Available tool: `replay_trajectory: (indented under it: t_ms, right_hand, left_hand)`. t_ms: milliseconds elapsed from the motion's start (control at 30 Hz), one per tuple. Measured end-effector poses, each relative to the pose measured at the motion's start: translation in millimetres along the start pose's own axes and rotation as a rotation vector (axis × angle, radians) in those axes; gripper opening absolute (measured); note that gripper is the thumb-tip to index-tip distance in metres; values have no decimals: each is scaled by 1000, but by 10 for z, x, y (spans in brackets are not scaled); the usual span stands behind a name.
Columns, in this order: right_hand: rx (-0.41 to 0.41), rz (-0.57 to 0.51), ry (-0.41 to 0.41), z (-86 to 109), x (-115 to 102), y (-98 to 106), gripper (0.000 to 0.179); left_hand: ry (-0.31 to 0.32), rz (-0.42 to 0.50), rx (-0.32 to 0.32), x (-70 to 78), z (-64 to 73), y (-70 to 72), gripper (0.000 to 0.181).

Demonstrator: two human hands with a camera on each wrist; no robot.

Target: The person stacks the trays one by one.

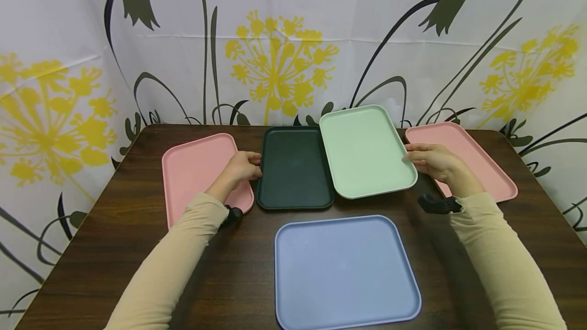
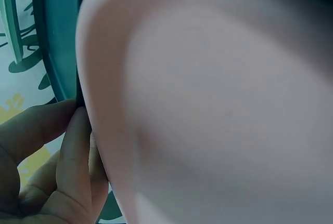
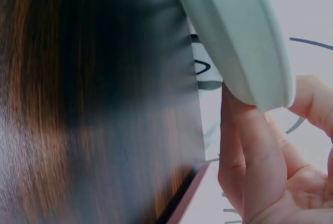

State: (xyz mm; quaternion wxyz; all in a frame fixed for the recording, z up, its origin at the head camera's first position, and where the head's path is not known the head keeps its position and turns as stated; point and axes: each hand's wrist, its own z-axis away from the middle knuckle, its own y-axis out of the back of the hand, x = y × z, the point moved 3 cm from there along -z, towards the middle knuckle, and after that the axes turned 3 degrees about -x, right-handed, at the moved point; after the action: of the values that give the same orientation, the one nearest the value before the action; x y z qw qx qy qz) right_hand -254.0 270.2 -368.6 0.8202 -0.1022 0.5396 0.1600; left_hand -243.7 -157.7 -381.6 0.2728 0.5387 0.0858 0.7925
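My left hand [image 1: 243, 167] reaches over a pink tray [image 1: 197, 162] and pinches the left rim of a dark green tray [image 1: 298, 167]. In the left wrist view, thumb and fingertips meet at the dark green tray's edge [image 2: 58, 42]; a blurred pink surface hides much of that view. My right hand [image 1: 433, 162] grips a light green tray [image 1: 367, 152] by its right side, near the lower corner. The right wrist view shows this tray's rim [image 3: 234, 37] raised off the table, between thumb and fingers.
A second pink tray [image 1: 463, 157] lies at the right, partly under my right hand. Nearer me, a blue tray [image 1: 348, 274] rests on the dark wooden table [image 1: 220, 289]. Behind the table hangs a white cloth [image 1: 183, 65] with flower prints.
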Motion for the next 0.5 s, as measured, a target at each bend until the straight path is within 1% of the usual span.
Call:
replay_trajectory:
  t_ms: [67,133,200,367,500]
  right_hand:
    - [-1,24,-2,-11,-2,-19,45]
    - [0,35,-1,-21,-4,-37,48]
    - [1,19,4,-29,-6,-57,44]
    - [4,-34,8,-58,-20,-134,26]
    - [2,-57,10,-78,-43,-206,27]
  left_hand:
    - [0,10,0,8,0,-8,61]
    - [-1,24,1,16,0,-16,60]
    - [-3,33,1,21,0,-21,60]
    - [-10,55,4,17,-13,-40,60]
    - [-7,73,14,14,-20,-55,59]
